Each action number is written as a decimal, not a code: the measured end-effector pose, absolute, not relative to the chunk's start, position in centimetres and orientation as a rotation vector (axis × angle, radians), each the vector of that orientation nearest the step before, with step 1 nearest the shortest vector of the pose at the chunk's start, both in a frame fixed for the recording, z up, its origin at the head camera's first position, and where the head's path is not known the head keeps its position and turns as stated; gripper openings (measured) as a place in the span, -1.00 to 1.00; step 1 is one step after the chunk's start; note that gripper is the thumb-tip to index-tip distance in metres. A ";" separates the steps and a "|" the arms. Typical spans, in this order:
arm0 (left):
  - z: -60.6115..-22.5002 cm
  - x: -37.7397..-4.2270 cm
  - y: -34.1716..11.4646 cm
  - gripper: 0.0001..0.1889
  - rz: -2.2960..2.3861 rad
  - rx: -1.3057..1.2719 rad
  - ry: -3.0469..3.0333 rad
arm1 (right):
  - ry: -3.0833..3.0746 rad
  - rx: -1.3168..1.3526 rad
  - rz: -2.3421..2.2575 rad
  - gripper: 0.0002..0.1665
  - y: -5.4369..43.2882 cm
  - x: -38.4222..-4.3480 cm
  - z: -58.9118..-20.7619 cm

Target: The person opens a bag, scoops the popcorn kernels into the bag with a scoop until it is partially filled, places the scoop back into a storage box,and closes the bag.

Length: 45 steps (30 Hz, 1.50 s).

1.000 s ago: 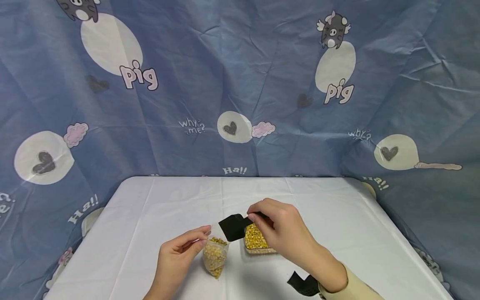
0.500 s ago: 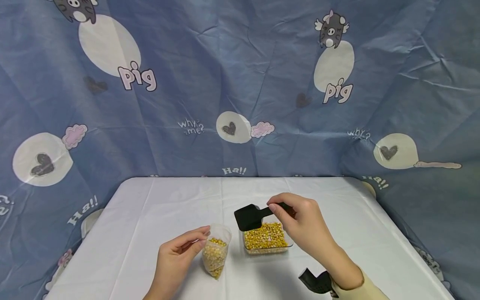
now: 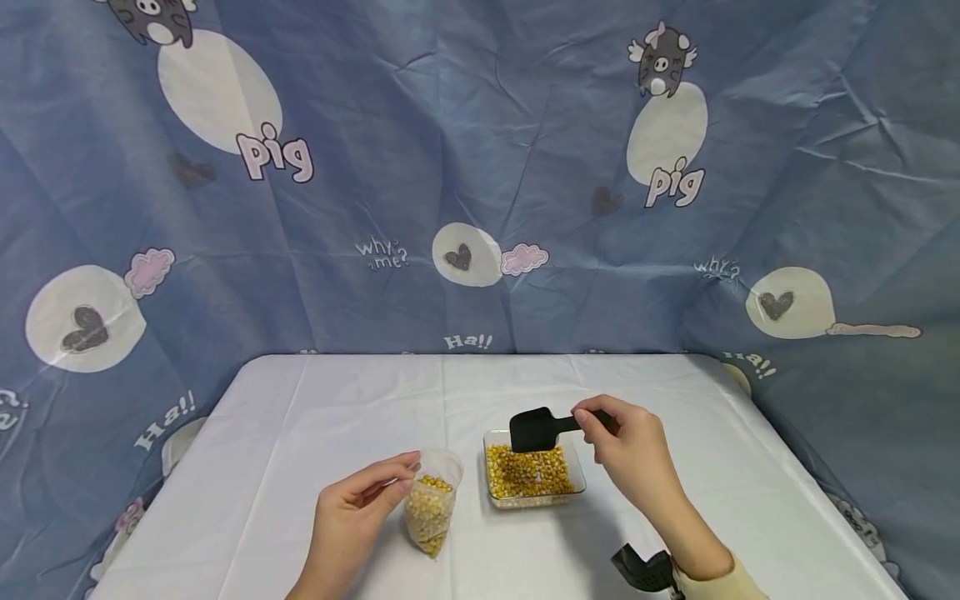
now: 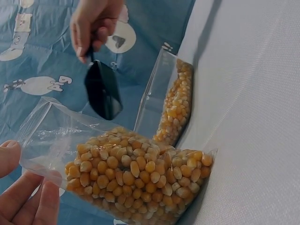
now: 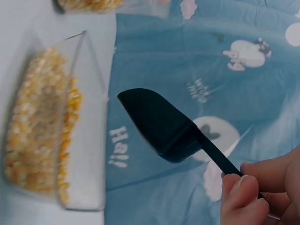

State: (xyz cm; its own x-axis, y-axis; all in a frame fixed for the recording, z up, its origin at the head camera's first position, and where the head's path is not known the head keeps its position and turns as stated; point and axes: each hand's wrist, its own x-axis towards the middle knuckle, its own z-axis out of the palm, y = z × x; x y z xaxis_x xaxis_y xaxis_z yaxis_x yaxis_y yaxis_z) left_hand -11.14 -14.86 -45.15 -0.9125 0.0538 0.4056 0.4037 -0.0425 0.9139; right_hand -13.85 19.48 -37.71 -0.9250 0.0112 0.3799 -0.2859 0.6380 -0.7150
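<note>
A clear plastic bag partly filled with corn kernels stands on the table, its mouth held open. My left hand pinches the bag's upper edge between thumb and fingers. My right hand grips the handle of a black scoop, whose blade hangs above a glass container of corn kernels. In the right wrist view the scoop appears with no kernels visible on it. The container stands apart from the bag, to its right.
A white cloth covers the table. Behind it hangs a blue patterned curtain. A black strap-like piece sits at the right wrist, beside the sleeve.
My right hand has moved right with the scoop, from beside the bag's mouth to above the glass container. My left hand and the bag have stayed in place.
</note>
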 end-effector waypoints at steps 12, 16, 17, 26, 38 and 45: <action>-45.2 -11.2 -14.8 -0.86 -2.049 -0.479 -1.981 | -2.595 0.017 1.375 -0.91 20.2 -14.9 -41.2; -45.1 -11.2 -14.9 -0.86 -2.052 -0.487 -1.985 | -2.604 -0.007 1.502 -0.91 20.0 -15.2 -42.2; -45.1 -11.2 -14.8 -0.86 -2.055 -0.486 -1.982 | -2.598 -0.008 1.539 -0.91 19.9 -15.2 -42.4; -45.2 -11.1 -14.9 -0.86 -2.051 -0.504 -1.982 | -2.554 -0.035 1.755 -0.89 19.4 -15.5 -43.6; -45.2 -11.0 -15.0 -0.85 -2.061 -0.500 -1.982 | -2.693 0.037 1.313 -0.90 19.2 -15.5 -44.9; -45.1 -11.1 -14.9 -0.86 -2.056 -0.484 -1.979 | -2.728 0.030 1.172 -0.92 19.2 -15.5 -45.0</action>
